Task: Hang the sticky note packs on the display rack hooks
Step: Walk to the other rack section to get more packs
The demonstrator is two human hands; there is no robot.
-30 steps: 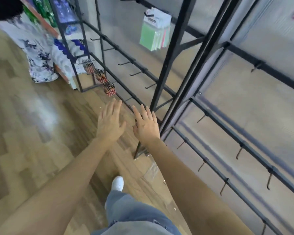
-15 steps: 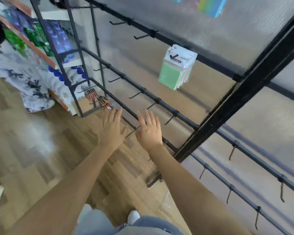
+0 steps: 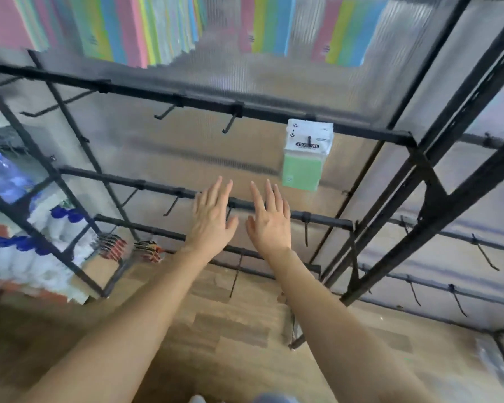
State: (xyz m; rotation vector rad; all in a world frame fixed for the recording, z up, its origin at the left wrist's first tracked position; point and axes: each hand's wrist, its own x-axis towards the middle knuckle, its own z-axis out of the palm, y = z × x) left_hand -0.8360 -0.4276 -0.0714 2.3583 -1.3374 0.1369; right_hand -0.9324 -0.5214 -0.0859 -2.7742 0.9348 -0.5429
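Head view looks down through the black display rack [image 3: 274,114], its horizontal rails crossing a ribbed translucent back panel, with the wooden floor [image 3: 230,330] below. Along the rack's top edge hangs a blurred row of colourful packs [image 3: 128,27] in pink, green, yellow and blue. Both bare arms reach forward to the middle rail: the left hand [image 3: 213,219] and the right hand [image 3: 271,225] sit side by side, near each other but apart, backs to the camera, fingers straight and spread, grasping nothing. One sticky note pack [image 3: 306,152], with a white header card over green notes, hangs from a peg at the right end of the upper rail, just above and right of the right hand. A hook [image 3: 230,123] juts from the same rail to the pack's left
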